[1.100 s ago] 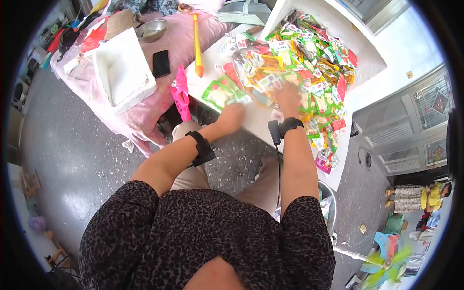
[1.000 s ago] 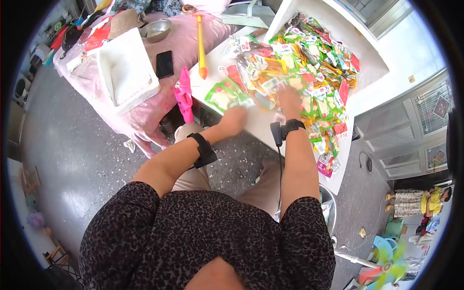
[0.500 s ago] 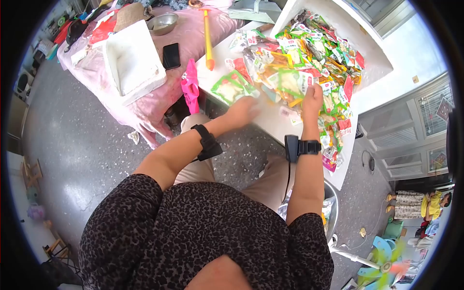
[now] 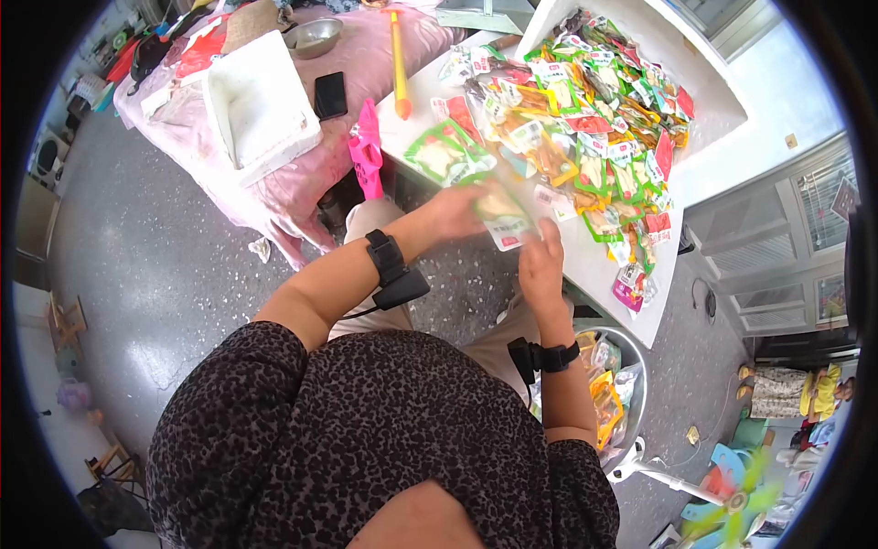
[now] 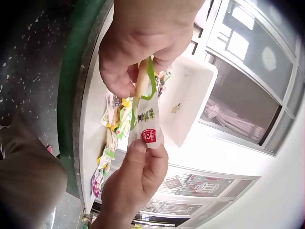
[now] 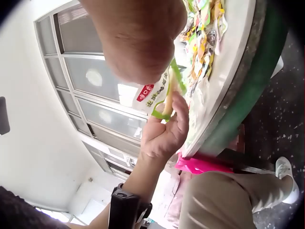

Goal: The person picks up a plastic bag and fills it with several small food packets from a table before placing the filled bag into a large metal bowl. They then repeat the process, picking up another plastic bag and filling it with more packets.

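Observation:
Both hands hold one clear, green-edged food packet (image 4: 503,218) with pale contents, just off the table's front edge. My left hand (image 4: 455,212) grips its filled end, thumb and fingers on either side, as the left wrist view shows. At the white printed end with the red logo, my right hand (image 5: 136,176) pinches the packet between thumb and fingers. In the right wrist view the back of the right hand (image 6: 143,47) covers part of the packet. Another green-edged packet (image 4: 444,154) lies on the table beyond the left hand.
A heap of colourful packets (image 4: 631,137) spills from a white foam box (image 4: 718,101) over the white table (image 4: 585,261). A metal basin (image 4: 643,389) of packets stands by the right forearm. Pink bag (image 4: 366,160), yellow stick (image 4: 399,64) and another foam box (image 4: 265,110) are leftward.
The right hand has brought the packet from the heap down toward me and to the left. The left hand, which held nothing visible, now grips the packet's other end.

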Available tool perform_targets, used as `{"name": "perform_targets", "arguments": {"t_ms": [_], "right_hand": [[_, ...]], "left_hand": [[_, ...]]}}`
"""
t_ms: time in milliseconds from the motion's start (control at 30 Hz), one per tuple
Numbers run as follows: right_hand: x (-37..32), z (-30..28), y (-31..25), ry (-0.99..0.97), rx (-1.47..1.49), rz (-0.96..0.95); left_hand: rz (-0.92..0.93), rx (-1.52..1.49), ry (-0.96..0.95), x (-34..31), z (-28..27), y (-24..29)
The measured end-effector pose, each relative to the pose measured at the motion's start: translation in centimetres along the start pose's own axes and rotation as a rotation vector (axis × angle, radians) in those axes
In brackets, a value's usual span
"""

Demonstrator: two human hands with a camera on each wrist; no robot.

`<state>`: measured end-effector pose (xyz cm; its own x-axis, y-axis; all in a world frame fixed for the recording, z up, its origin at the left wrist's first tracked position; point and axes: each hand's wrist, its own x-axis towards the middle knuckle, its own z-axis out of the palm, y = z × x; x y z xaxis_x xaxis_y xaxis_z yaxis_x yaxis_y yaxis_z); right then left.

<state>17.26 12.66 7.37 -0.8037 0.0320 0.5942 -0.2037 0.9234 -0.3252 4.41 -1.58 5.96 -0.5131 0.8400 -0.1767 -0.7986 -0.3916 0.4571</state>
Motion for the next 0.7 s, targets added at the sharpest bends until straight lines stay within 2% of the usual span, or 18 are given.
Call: {"name": "perform_targets", "arguments": {"t_ms": [33, 133, 167, 267, 400, 467, 567, 667, 700], "right_hand": [[-0.7, 0.4, 0.5, 0.027, 0.041, 0.119], [-1.8, 1.2, 0.6, 0.200, 1.342, 1.029], [-1.9, 0.4, 0.9, 0.003, 1.762, 0.913], [-1.8, 1.4, 0.6, -0.043, 1.944, 0.846], [-1.4, 2.8, 0.5, 0.215, 1.769, 0.926], [-1.5, 2.7, 0.9, 0.243, 1.715, 0.885], [-1.5, 1.9, 1.4, 0.227, 1.662, 0.854], [-2.0, 1.7, 2.2, 0.250, 1.611, 0.893], [-2.4, 1.9, 2.8, 0.268, 1.562, 0.915]], "left_hand": [[0.032, -0.011, 0.014, 0.0, 0.3, -0.1], [0.059, -0.013, 0.021, 0.7, -0.1, -0.4], [0.053, -0.009, 0.020, 0.9, -0.3, -0.7], [0.067, 0.005, -0.005, 0.5, 0.7, -1.5], [0.060, 0.085, -0.011, 0.4, 1.6, -2.1], [0.089, 0.067, -0.043, 0.1, 2.1, -1.5], [0.040, 0.296, 0.157, 0.8, -0.2, -1.7], [-0.009, 0.545, 0.211, 0.3, 0.0, -1.5], [0.024, 0.705, 0.248, 0.6, -0.6, -1.5]]}}
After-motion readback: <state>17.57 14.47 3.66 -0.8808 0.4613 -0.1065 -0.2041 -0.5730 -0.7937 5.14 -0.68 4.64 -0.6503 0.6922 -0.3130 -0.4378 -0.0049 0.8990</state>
